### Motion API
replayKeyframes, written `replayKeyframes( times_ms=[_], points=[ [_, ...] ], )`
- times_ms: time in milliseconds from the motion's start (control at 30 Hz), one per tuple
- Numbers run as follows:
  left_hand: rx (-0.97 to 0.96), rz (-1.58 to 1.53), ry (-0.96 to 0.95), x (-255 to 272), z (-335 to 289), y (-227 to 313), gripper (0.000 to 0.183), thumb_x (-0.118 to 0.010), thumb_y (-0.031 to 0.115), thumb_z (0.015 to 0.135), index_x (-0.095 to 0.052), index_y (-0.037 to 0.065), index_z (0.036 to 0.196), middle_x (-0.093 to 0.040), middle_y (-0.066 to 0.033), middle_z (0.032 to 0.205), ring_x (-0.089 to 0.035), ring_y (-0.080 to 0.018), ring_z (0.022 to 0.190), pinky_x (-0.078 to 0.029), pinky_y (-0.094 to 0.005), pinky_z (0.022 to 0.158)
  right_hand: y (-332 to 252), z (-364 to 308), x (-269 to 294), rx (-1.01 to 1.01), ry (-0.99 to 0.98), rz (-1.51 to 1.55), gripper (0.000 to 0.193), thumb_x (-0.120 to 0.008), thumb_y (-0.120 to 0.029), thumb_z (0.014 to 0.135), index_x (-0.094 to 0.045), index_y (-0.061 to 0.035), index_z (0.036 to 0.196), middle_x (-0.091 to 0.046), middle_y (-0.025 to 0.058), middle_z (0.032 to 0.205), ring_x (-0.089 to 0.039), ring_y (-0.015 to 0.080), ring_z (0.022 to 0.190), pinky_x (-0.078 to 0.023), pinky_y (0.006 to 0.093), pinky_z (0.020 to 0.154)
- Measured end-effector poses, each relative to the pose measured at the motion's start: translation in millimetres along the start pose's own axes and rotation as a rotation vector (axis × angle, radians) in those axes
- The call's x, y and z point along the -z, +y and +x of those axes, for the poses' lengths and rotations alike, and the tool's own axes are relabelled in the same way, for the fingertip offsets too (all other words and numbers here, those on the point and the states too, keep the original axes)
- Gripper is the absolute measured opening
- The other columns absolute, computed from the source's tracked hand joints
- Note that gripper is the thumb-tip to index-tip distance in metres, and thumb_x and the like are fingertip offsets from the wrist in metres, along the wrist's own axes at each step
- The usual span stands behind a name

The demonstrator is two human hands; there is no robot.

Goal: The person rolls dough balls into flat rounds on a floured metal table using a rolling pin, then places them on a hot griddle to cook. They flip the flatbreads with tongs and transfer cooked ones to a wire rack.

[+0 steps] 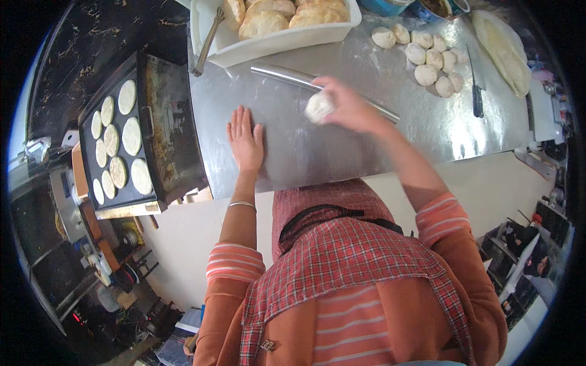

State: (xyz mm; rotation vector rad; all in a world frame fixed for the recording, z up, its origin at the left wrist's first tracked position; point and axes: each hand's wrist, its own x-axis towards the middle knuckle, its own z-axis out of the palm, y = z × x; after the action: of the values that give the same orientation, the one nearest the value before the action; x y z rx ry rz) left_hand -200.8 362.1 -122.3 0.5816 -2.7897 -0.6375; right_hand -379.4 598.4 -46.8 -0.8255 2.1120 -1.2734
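My right hand (349, 108) is closed round a pale ball of dough (319, 108) over the middle of the steel worktop (287, 146). Just beyond that hand lies a metal rolling pin (284, 74), slanting across the worktop and partly covered by my fingers and wrist. My left hand (245, 139) rests flat on the steel to the left, fingers stretched out and nothing held. Several more dough balls (425, 74) sit in a cluster at the far right, dusted with flour.
A white tub (278, 46) of baked flatbreads stands at the back, tongs (210, 39) over its rim. Left of the worktop, a griddle (125, 174) carries several flat dough rounds (112, 141). A knife (477, 97) and a covered pale bundle (502, 52) lie at the right.
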Motion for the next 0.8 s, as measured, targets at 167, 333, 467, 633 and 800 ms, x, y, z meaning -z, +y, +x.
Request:
replayKeyframes(
  times_ms=[167,333,467,633,800],
  points=[
    [0.259,0.001,0.039,9,-20,-20,0.053,-0.045,0.035,0.101,-0.043,0.008,0.146,-0.034,-0.0109,0.158,-0.024,-0.0288,0.149,-0.012,-0.0492,0.121,-18,6,-55,0.047,-0.252,-0.033,0.077,-0.08,-0.007,0.068,-0.05,-0.0126,0.139,-0.063,0.0151,0.121,-0.059,0.033,0.115,-0.045,0.0392,0.102],
    [0.709,0.0,-0.024,-4,25,30,0.068,-0.047,0.048,0.097,-0.035,0.009,0.152,-0.022,-0.011,0.163,-0.014,-0.0316,0.152,-0.011,-0.0565,0.119,18,-29,2,0.234,0.229,-0.476,0.063,-0.078,-0.014,0.075,-0.054,-0.0096,0.134,-0.056,0.0138,0.133,-0.055,0.0316,0.121,-0.046,0.0431,0.102],
    [0.709,-0.01,-0.06,-33,56,101,0.075,-0.047,0.046,0.097,-0.028,0.0,0.152,-0.015,-0.0162,0.164,-0.009,-0.032,0.152,-0.009,-0.0569,0.119,51,-35,33,-0.126,0.107,-0.706,0.059,-0.076,-0.012,0.077,-0.056,-0.0121,0.133,-0.057,0.0112,0.127,-0.055,0.0337,0.117,-0.047,0.0444,0.1],
    [0.281,0.206,-0.048,-43,41,125,0.071,-0.053,0.044,0.094,-0.035,0.002,0.149,-0.025,-0.0174,0.16,-0.016,-0.0358,0.15,-0.012,-0.06,0.117,64,34,64,0.105,0.182,-0.817,0.057,-0.071,-0.007,0.08,-0.056,-0.0159,0.134,-0.058,0.0105,0.124,-0.052,0.0355,0.118,-0.043,0.0442,0.104],
    [-0.122,0.234,-0.143,-42,40,104,0.061,-0.056,0.039,0.094,-0.044,0.008,0.144,-0.033,-0.0164,0.156,-0.023,-0.0362,0.147,-0.014,-0.0598,0.117,77,76,72,0.201,0.363,-0.889,0.052,-0.069,-0.01,0.084,-0.057,-0.0148,0.134,-0.057,0.0093,0.133,-0.052,0.034,0.122,-0.042,0.0438,0.104]
  ],
)
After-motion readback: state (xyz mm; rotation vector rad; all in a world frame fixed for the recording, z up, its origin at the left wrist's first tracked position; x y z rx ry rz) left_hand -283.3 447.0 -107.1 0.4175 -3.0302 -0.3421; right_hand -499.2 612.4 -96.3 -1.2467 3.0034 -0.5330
